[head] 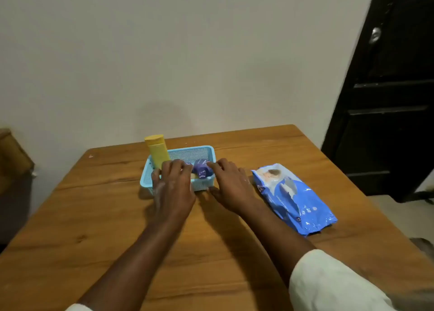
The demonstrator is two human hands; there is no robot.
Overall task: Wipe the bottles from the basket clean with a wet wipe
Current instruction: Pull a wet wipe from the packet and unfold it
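A light blue mesh basket (199, 151) sits on the wooden table (105, 216) near its far side. A yellow bottle (157, 152) stands upright in the basket's left end. A purple bottle (201, 169) lies inside, partly hidden by my hands. My left hand (172, 183) rests over the basket's near left wall, fingers curled down over the rim. My right hand (231, 183) lies at the basket's near right corner with fingers spread, one fingertip touching the purple bottle. A blue wet-wipe pack (293, 198) lies flat to the right of the basket.
A white wall stands just behind the table. A dark door (387, 87) is at the right. A brown furniture piece (14, 160) sits beyond the table's left edge. Bare tabletop stretches between me and the basket.
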